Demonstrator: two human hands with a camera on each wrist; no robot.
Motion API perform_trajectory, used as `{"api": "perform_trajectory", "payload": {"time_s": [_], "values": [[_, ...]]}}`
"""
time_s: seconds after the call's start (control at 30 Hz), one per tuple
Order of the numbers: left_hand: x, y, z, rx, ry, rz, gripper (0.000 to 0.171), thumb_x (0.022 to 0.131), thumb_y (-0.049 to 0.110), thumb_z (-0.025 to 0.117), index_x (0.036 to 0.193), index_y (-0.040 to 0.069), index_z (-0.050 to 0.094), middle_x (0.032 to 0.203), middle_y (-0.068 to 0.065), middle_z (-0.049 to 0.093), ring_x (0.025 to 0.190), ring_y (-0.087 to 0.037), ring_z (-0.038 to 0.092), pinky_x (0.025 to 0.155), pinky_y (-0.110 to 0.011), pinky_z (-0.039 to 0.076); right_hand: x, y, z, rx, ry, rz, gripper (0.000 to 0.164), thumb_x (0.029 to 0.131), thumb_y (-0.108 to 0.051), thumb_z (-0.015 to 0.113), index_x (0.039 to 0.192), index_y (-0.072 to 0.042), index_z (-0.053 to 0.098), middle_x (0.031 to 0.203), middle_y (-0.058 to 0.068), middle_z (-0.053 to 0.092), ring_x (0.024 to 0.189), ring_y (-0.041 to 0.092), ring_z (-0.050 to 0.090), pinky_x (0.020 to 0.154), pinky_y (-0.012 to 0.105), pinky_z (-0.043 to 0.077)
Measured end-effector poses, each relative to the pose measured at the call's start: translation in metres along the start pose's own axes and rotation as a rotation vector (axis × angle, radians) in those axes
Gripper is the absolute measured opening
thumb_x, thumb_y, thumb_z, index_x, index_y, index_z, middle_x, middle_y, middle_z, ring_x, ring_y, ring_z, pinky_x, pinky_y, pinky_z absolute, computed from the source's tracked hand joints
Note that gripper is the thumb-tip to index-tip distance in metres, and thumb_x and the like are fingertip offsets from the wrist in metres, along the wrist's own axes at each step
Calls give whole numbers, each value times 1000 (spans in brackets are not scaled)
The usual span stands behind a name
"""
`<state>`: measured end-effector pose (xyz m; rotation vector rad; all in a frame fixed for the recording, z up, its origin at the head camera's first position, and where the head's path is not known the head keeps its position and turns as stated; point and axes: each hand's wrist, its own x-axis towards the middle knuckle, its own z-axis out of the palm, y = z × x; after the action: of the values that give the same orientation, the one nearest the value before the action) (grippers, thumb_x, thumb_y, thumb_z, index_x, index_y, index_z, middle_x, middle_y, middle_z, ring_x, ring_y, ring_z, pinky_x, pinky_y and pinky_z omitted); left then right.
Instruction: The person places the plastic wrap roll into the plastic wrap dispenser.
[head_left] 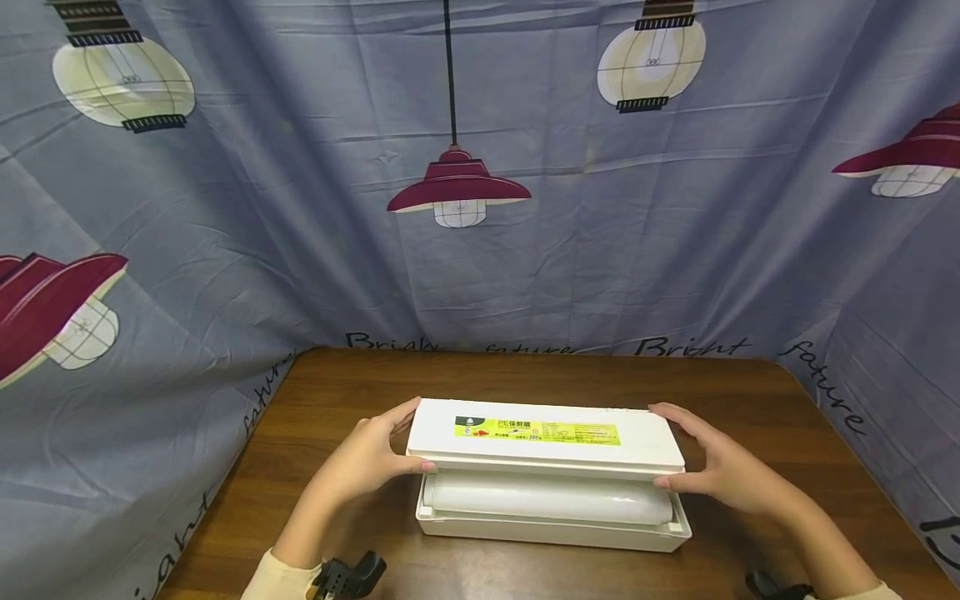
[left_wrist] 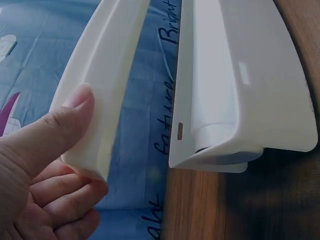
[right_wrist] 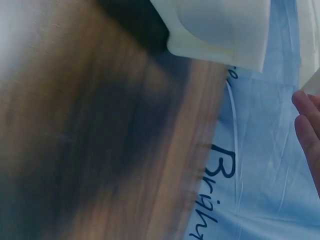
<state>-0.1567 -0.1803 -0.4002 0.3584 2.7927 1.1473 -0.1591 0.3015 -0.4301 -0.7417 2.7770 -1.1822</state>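
Observation:
In the head view, a white lid with a yellow-green label (head_left: 536, 429) is lifted above a long white cling film box (head_left: 555, 531). A white roll of film (head_left: 551, 497) lies inside the box. My left hand (head_left: 367, 454) grips the lid's left end, thumb on the near edge. At the other end, my right hand (head_left: 720, 467) holds the lid between thumb and fingers. The left wrist view shows a gap between the lid (left_wrist: 107, 75) and the box (left_wrist: 280, 75). Only fingertips (right_wrist: 305, 122) of the right hand appear in the right wrist view.
The box stands on a brown wooden table (head_left: 360, 383). Behind and beside the table hangs a blue-grey curtain (head_left: 300, 208) printed with lamps and lettering. A dark strap device (head_left: 352, 575) sits at the left wrist, and another (head_left: 772, 587) at the right.

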Motion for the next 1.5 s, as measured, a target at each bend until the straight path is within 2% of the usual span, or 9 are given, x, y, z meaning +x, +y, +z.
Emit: {"api": "perform_trajectory", "payload": {"time_s": [0.3, 0.53, 0.77, 0.83, 0.97, 1.1, 1.2, 1.37, 1.5], "values": [[-20, -8, 10, -11, 0, -17, 96, 71, 36, 88, 151, 10, 42, 145, -12, 54, 133, -30, 53, 109, -49, 43, -14, 3, 17, 51, 18, -67, 91, 74, -27, 87, 150, -19, 38, 147, 16, 45, 132, -18, 29, 97, 0, 26], [-29, -17, 17, -73, 4, 20, 96, 71, 35, 88, 150, 5, 41, 146, -13, 53, 132, -31, 55, 107, -48, 44, -22, 1, 26, 20, 29, -66, 92, 74, -30, 87, 151, -21, 38, 147, 18, 45, 132, -20, 27, 97, -2, 22], [-37, -23, 24, -60, 0, 13, 98, 70, 41, 86, 150, 6, 41, 146, -14, 52, 132, -32, 54, 108, -48, 42, -29, 1, 34, 17, 38, -59, 91, 73, -29, 88, 150, -22, 39, 146, 18, 46, 131, -21, 26, 97, -3, 19], [-39, -23, 26, -59, 7, 10, 98, 70, 42, 86, 150, 6, 42, 146, -13, 52, 132, -32, 54, 113, -54, 35, -30, 1, 36, 12, 41, -67, 91, 73, -28, 88, 150, -21, 39, 146, 18, 46, 132, -21, 25, 97, -3, 19], [-40, -22, 28, -55, 20, -2, 96, 70, 43, 86, 150, 9, 44, 144, -12, 55, 130, -32, 56, 114, -64, 27, -32, 2, 38, -11, 56, -76, 92, 73, -29, 88, 150, -19, 40, 146, 16, 46, 131, -22, 24, 97, -3, 18], [-41, -22, 32, -24, 21, -5, 97, 71, 45, 85, 150, 10, 43, 142, -13, 57, 128, -33, 58, 111, -59, 36, -34, 5, 38, -46, 77, -110, 93, 71, -29, 89, 149, -17, 40, 144, 14, 47, 132, -20, 25, 98, -4, 17], [-43, -22, 36, 3, 14, 0, 98, 71, 47, 84, 151, 8, 42, 142, -14, 57, 127, -35, 58, 103, -53, 46, -35, 8, 38, -62, 88, -129, 94, 70, -28, 90, 149, -17, 40, 143, 12, 46, 132, -18, 26, 99, -3, 16], [-43, -23, 43, 20, 15, 24, 97, 73, 47, 83, 150, 6, 42, 143, -16, 55, 126, -37, 58, 101, -52, 49, -38, 11, 36, -57, 88, -133, 95, 69, -25, 91, 149, -16, 40, 142, 15, 44, 132, -15, 27, 99, -2, 17], [-43, -22, 48, 22, 27, 50, 97, 74, 44, 85, 150, 3, 41, 143, -16, 55, 127, -34, 57, 102, -50, 47, -40, 11, 35, -58, 69, -93, 95, 70, -27, 90, 150, -18, 38, 144, 12, 42, 131, -15, 27, 97, -2, 18]]}}
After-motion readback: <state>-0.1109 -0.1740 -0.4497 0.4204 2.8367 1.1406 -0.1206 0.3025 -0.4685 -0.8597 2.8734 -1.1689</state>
